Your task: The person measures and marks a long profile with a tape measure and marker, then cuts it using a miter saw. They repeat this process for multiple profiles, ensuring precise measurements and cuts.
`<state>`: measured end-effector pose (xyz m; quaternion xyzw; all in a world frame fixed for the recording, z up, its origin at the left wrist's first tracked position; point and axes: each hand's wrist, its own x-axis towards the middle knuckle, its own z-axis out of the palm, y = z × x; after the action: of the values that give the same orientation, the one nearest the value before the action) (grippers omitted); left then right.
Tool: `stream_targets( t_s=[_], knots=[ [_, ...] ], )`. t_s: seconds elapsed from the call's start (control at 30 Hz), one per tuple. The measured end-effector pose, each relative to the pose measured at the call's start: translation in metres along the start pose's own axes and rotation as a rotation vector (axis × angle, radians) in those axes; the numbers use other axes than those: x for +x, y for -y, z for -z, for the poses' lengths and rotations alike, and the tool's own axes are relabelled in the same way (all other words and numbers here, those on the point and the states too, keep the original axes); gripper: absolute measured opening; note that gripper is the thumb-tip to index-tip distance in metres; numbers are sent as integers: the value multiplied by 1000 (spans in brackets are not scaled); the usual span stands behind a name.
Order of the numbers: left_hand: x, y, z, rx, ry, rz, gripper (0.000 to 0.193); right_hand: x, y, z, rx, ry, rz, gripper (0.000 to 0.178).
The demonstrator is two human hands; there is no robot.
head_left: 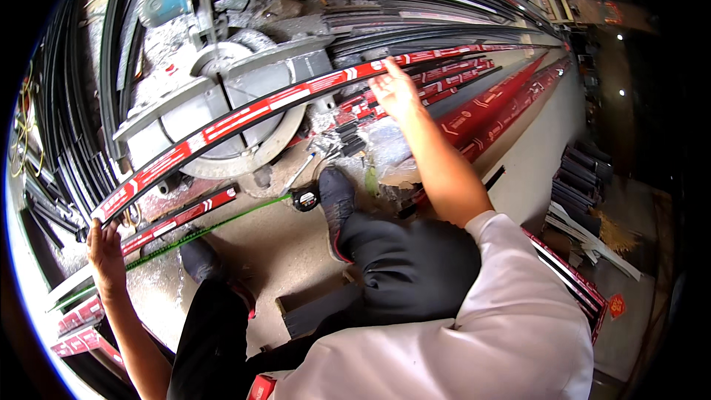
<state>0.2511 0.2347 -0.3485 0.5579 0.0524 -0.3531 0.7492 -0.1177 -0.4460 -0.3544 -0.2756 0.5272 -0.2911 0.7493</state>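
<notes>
A long dark metal profile point(244, 115) with red and white film lies across the round table of a mitre saw point(222, 104). My left hand point(106, 252) grips the profile's near left end. Far along it, my right hand point(395, 90) rests on top of the strip with fingers closed around it. An extended green tape measure point(222, 222) lies on the floor below the profile, its black case point(305, 198) near my foot.
More red-filmed profiles point(489, 104) lie in stacks at the right, dark bare ones point(415, 7) at the back. Metal chips cover the floor around the saw. Short offcuts point(578, 178) lie at the right. My shoes point(337, 200) stand beneath the saw.
</notes>
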Motion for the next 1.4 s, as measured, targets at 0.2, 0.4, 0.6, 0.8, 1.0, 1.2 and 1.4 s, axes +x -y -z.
stream_targets(
  t_s=[0.2, 0.4, 0.6, 0.8, 1.0, 1.2, 1.4],
  knots=[
    [3, 11, 6, -225, -211, -60, 52, -11, -19, -21, 50, 12, -35, 41],
    [9, 27, -38, -309, -142, 18, 50, -42, -49, -53, 52, 91, -24, 28],
    [13, 52, -112, -254, -52, 159, 48, -66, -92, -78, 106, 297, -116, 18],
    [5, 31, -199, -233, -249, 175, 23, -90, -131, -89, 57, 466, -258, 29],
    [9, 22, -177, -235, -303, 106, 27, -82, -116, -95, 99, 442, -294, 20],
    [13, 25, -135, -269, -241, 40, 23, 20, -37, -13, 46, 309, -210, 38],
    [26, -6, -90, -287, -344, -66, 20, 70, 7, 24, 98, 47, -90, 42]
  ],
)
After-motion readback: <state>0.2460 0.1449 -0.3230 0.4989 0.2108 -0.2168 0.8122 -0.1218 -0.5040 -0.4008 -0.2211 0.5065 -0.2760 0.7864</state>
